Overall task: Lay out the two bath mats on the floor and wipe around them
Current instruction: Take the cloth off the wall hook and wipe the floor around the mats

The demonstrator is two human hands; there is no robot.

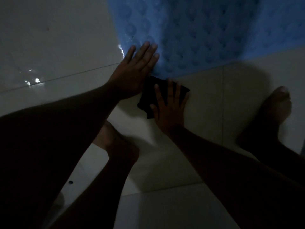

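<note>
Right hand (168, 106), fingers spread flat, presses the dark cloth (149, 96) just beside the mat (206, 38) corner; left hand (133, 66) lies flat, seemingly holding that corner down.

From where I stand I count one blue bath mat (206, 35). One dark cloth (146, 96) lies at its near corner. Two hands: left hand (133, 70) on that corner, right hand (170, 106) just below it. Two bare feet: left foot (115, 139) and right foot (277, 109), both on my side of the mat
</note>
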